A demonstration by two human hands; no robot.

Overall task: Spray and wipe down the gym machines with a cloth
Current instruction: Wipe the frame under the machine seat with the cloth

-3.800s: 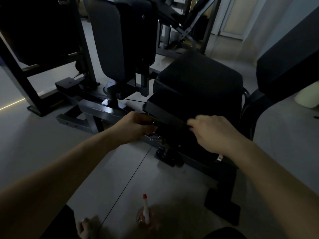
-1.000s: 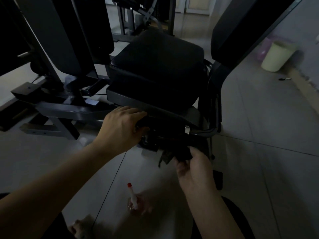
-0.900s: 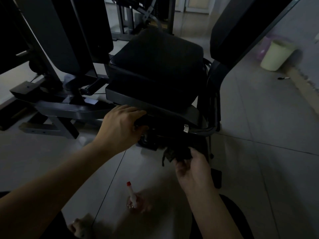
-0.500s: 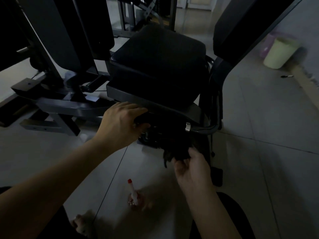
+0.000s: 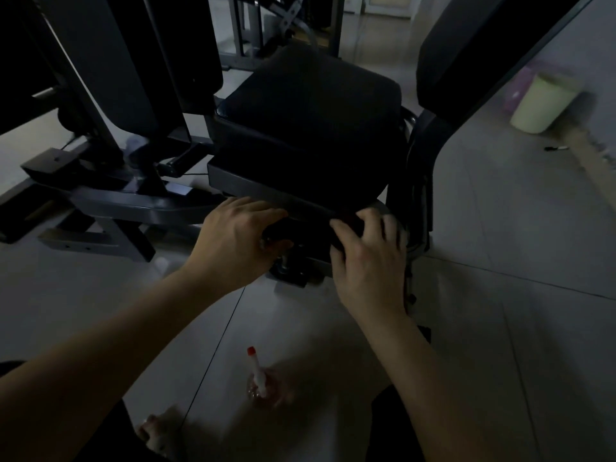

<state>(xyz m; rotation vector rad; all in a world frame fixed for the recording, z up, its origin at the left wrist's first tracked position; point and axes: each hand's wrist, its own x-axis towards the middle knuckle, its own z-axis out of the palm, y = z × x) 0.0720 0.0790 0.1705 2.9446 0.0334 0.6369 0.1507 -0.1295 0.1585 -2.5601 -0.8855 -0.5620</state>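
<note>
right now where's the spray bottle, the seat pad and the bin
spray bottle (image 5: 256, 370), head view, on its white neck below the red cap
seat pad (image 5: 316, 105), head view, middle of its top face
bin (image 5: 541, 105), head view, on its pale side wall

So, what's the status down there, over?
Left hand grips bar under seat. Right hand holds dark cloth beside it. Spray bottle on floor, aside.

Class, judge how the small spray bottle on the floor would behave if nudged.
The spray bottle stands upright, tall and narrow at the top, so it would probably tip easily. Its see-through body suggests light plastic. Once down on the glossy tiles, it could well roll or slide.
</note>
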